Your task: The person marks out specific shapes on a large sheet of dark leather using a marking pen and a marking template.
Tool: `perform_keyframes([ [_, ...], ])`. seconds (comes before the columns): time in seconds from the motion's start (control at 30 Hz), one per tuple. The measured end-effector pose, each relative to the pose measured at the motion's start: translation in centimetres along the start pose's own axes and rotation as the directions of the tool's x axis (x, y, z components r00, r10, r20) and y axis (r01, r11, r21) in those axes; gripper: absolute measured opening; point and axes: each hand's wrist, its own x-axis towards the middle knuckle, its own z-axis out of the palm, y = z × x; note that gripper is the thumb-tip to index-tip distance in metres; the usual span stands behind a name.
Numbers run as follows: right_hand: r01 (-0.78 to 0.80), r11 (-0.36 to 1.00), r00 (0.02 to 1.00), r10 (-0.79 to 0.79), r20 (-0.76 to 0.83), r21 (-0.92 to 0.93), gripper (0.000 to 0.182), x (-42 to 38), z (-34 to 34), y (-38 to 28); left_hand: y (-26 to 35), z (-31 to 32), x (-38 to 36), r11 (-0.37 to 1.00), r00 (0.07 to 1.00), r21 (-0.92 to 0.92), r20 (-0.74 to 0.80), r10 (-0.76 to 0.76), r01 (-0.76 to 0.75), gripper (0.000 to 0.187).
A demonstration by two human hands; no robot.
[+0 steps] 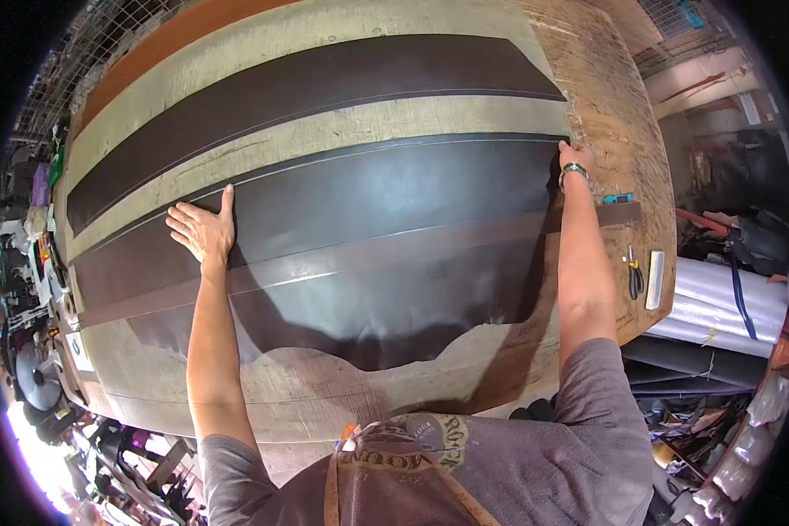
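A large dark brown leather piece (pixel 394 193) lies across the work table, its near edge wavy and its far edge straight. My left hand (pixel 203 230) rests flat on it toward the left, fingers spread and thumb pointing at the far edge. At the right end, my right hand (pixel 575 158), with a band at the wrist, has its fingers closed on the leather's far corner. A long brown strip (pixel 621 213) runs across the leather under both arms and sticks out past its right side. Beyond lies a separate dark leather panel (pixel 324 83) with a pointed right end.
Near the table's right edge lie a blue-marked tool (pixel 618 199), a yellow-and-black-handled hand tool (pixel 635 275) and a white bar (pixel 655 280). Orange-brown material (pixel 162 53) borders the far side. Silver rolls (pixel 719 302) sit off to the right; a fan (pixel 37 379) stands left.
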Motion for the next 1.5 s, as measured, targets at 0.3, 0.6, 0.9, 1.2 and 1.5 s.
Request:
perform_keyframes([
  [0.3,0.108,0.984,0.993,-0.113,-0.032,-0.142,0.045,0.0,-0.9,-0.1,0.4,-0.4,0.0,0.998,0.991,-0.02,-0.126,0.049,-0.052,0.121],
  [0.6,0.473,0.838,0.865,-0.5,-0.036,-0.271,0.055,0.3,0.4,2.0,0.5,-1.5,-1.0,0.997,0.998,-0.071,-0.059,0.004,-0.008,0.122],
  [0.9,0.918,0.128,0.066,-0.983,0.174,0.376,0.045,-40.3,1.2,-11.5,-0.6,-2.4,-1.1,0.975,0.999,-0.214,0.004,0.054,-0.052,0.125],
  [1.2,0.933,0.116,-0.014,-0.935,0.354,0.342,0.047,-55.0,9.2,-20.4,-17.0,-1.2,5.3,0.902,0.909,-0.121,-0.094,0.405,-0.415,0.097],
  [1.5,0.972,0.085,-0.014,-0.91,0.414,0.218,0.058,-59.1,12.9,-26.9,-20.6,-4.7,10.3,0.775,0.782,-0.106,-0.113,0.613,-0.623,0.089],
])
